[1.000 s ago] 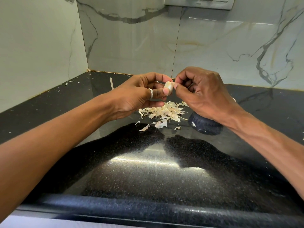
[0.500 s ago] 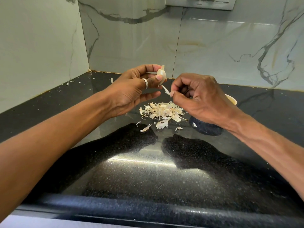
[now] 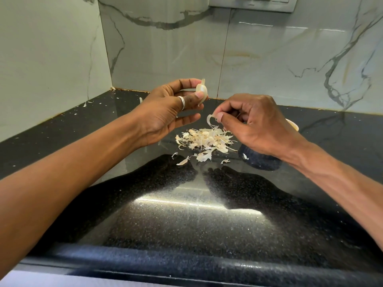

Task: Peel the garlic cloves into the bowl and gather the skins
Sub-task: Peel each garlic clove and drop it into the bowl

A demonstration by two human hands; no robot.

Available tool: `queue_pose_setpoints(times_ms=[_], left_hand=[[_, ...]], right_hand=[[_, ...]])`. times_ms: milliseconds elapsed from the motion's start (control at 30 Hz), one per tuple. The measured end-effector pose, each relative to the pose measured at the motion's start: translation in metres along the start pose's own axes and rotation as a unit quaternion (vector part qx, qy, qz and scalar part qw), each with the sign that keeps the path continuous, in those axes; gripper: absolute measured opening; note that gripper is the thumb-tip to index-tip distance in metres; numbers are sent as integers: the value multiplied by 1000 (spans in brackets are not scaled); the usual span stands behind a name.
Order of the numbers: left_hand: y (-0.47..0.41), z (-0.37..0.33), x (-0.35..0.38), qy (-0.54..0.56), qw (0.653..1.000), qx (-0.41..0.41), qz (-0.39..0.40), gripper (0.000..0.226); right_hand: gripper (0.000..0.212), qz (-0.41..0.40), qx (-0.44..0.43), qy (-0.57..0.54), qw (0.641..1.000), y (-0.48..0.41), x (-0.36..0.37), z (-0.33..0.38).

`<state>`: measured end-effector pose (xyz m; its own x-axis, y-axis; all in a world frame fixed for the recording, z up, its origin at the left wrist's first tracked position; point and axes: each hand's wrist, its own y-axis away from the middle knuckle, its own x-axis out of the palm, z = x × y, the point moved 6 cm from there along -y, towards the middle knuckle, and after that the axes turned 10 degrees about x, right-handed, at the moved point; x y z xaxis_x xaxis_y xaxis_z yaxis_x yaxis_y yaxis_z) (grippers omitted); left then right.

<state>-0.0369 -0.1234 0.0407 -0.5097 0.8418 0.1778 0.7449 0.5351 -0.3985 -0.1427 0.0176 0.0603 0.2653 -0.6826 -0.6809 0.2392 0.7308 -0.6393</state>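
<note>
Right hand point(image 3: 257, 123) has pulled away, pinching a skin strip point(image 3: 210, 121) above the skins pile point(image 3: 204, 140); left hand point(image 3: 176, 106) fingers pinch the garlic clove point(image 3: 202, 91).

The right grip point(image 3: 259, 125) has pulled a skin strip point(image 3: 209, 120) off the clove point(image 3: 202, 90).

I see a shiny black counter point(image 3: 186, 235) with tiny speckles, and a bright strip of light shines on it; a pile of garlic skins point(image 3: 204, 139) lies in the middle, pale and thin; a few loose skin bits point(image 3: 183, 161) lie just beside the pile on the near side; a bowl point(image 3: 293, 125) sits to the right of the pile, and I can see only part of it; small white bits point(image 3: 89, 102) are scattered near the back left corner; one pale strip point(image 3: 141, 99) lies near the back edge.
</note>
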Motion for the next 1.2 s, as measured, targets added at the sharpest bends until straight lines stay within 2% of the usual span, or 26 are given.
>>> queue_pose_setpoints(times_ms=[200, 400, 533, 767, 967, 1200], left_hand=[[1, 1, 0, -22, 1000, 1, 4, 26], [2, 1, 2, -35, 999, 1, 11, 28], [2, 2, 1, -43, 999, 1, 10, 28], [3, 2, 3, -60, 998, 2, 21, 25], [6, 3, 9, -85, 995, -11, 56, 30], [9, 6, 13, -113, 989, -23, 89, 28]], right_hand=[[7, -5, 19, -2, 1000, -1, -2, -2], [25, -19, 17, 4, 1000, -2, -4, -1], [18, -28, 19, 21, 999, -3, -4, -4], [8, -19, 45, -14, 999, -2, -1, -9], [21, -53, 29, -36, 998, -5, -7, -9], [16, -78, 24, -27, 996, -6, -13, -7]])
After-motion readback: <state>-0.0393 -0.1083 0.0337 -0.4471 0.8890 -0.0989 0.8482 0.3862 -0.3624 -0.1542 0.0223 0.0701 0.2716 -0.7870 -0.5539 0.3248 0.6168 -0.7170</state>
